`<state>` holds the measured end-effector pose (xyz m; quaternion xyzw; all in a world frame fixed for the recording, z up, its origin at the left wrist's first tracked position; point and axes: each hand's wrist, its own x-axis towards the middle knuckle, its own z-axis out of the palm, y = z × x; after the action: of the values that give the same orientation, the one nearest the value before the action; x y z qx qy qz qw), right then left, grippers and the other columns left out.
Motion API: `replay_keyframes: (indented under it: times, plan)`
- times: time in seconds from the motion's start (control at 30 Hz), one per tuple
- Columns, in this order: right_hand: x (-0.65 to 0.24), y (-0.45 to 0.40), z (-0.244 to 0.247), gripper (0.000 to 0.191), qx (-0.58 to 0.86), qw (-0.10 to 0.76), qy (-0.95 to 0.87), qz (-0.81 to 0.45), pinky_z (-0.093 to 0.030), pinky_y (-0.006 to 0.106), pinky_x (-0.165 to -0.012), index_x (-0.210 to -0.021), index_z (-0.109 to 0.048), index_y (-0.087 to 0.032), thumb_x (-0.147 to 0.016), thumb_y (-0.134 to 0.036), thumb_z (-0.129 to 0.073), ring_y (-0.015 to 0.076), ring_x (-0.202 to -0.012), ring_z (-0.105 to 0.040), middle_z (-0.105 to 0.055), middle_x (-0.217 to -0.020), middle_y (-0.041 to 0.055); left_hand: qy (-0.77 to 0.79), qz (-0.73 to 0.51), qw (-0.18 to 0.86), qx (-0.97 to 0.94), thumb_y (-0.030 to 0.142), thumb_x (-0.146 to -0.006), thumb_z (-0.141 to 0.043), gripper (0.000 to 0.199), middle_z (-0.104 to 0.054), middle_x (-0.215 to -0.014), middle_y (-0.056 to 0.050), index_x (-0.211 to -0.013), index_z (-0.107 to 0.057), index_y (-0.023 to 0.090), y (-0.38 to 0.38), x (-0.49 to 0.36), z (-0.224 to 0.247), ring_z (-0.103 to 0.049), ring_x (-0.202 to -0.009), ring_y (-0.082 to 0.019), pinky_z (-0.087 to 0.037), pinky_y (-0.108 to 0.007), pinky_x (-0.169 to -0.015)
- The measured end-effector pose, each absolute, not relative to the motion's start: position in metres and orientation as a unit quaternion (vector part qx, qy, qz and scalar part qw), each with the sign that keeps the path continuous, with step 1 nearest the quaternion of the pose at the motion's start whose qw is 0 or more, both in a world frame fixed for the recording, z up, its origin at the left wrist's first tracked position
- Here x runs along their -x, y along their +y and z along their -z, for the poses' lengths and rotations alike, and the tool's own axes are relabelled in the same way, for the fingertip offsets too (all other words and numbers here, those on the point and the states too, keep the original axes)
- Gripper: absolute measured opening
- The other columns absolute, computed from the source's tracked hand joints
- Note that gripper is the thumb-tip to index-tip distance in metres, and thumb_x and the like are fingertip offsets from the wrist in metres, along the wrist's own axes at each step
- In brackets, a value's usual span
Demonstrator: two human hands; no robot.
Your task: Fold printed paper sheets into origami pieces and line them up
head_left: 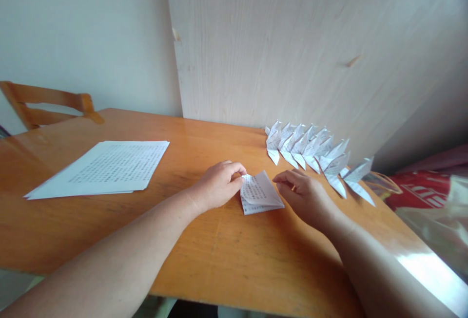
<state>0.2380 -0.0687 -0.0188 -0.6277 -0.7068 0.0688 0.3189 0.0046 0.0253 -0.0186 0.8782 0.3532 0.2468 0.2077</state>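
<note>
Your left hand (223, 184) pinches the upper left corner of the paper (261, 191) between thumb and fingers, presumably to keep the folded layers from shifting. Your right hand (305, 196) sits just beside the opposite edge, fingers bent, thumb slightly parted from them, nothing visibly gripped; its position would suit steadying that side. The paper lies on the table (204, 259) between both hands, its upper flap lifted off the layer beneath. The stack (120, 167) lies well apart at left, likely to leave you working room. Folded pieces (307, 147) stand close-ranked beyond your right hand, apparently to save space.
</note>
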Motion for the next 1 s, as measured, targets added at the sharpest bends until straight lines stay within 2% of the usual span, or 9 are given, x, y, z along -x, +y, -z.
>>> replay_keyframes:
  times: [0.2,0.5,0.63,0.73,0.87,1.0]
  plan:
    - [-0.241,-0.066,0.025,0.026,0.615,0.279,-0.736,-0.035,-0.047,0.036,-0.085,-0.11,-0.073,-0.024,-0.09,-0.025,-0.056,0.0232,-0.098,-0.061,-0.067,-0.104,0.0076,0.337,-0.205,0.126,-0.91,0.032,-0.09,-0.057,0.023,-0.066,-0.112,-0.006,-0.108,-0.07,0.024,0.024,-0.004,0.022,-0.06,-0.106,-0.024,-0.047,-0.038,-0.091]
    - [-0.248,-0.061,0.031,0.026,0.641,0.179,-0.745,-0.043,-0.046,0.037,-0.086,-0.109,-0.073,-0.024,-0.087,-0.023,-0.06,0.0245,-0.096,-0.059,-0.066,-0.1,0.0083,0.344,-0.158,0.085,-0.922,0.027,-0.085,-0.061,0.029,-0.063,-0.117,-0.006,-0.113,-0.07,0.025,0.019,-0.002,0.016,-0.054,-0.111,-0.027,-0.042,-0.041,-0.095]
    - [-0.246,-0.064,0.027,0.027,0.644,0.189,-0.742,-0.01,-0.046,0.041,-0.087,-0.111,-0.072,-0.023,-0.086,-0.025,-0.062,0.0267,-0.099,-0.057,-0.065,-0.103,0.0097,0.305,-0.17,0.058,-0.935,0.022,-0.085,-0.061,0.023,-0.064,-0.107,-0.005,-0.105,-0.071,0.027,0.017,-0.002,0.013,-0.051,-0.107,-0.026,-0.039,-0.04,-0.092]
    - [-0.24,-0.069,0.02,0.023,0.622,0.228,-0.749,0.022,-0.047,0.042,-0.085,-0.106,-0.072,-0.023,-0.085,-0.022,-0.062,0.0267,-0.096,-0.058,-0.065,-0.099,0.0092,0.275,-0.157,0.056,-0.947,0.018,-0.086,-0.059,0.02,-0.066,-0.097,-0.003,-0.096,-0.073,0.028,0.017,-0.001,0.012,-0.052,-0.102,-0.025,-0.038,-0.039,-0.087]
    - [-0.227,-0.079,0.008,0.016,0.56,0.303,-0.771,0.002,-0.048,0.034,-0.073,-0.094,-0.07,-0.023,-0.088,-0.017,-0.057,0.0207,-0.082,-0.06,-0.065,-0.087,0.0059,0.256,-0.143,0.076,-0.953,0.015,-0.087,-0.058,0.024,-0.068,-0.093,-0.003,-0.095,-0.074,0.029,0.017,-0.002,0.013,-0.054,-0.098,-0.024,-0.038,-0.037,-0.085]
    - [-0.218,-0.087,-0.002,0.017,0.511,0.293,-0.807,-0.038,-0.048,0.032,-0.074,-0.098,-0.069,-0.024,-0.086,-0.017,-0.06,0.0195,-0.085,-0.061,-0.066,-0.092,0.0048,0.244,-0.141,0.094,-0.955,0.013,-0.089,-0.055,0.026,-0.068,-0.094,-0.003,-0.097,-0.073,0.029,0.017,-0.001,0.013,-0.058,-0.094,-0.022,-0.038,-0.037,-0.086]
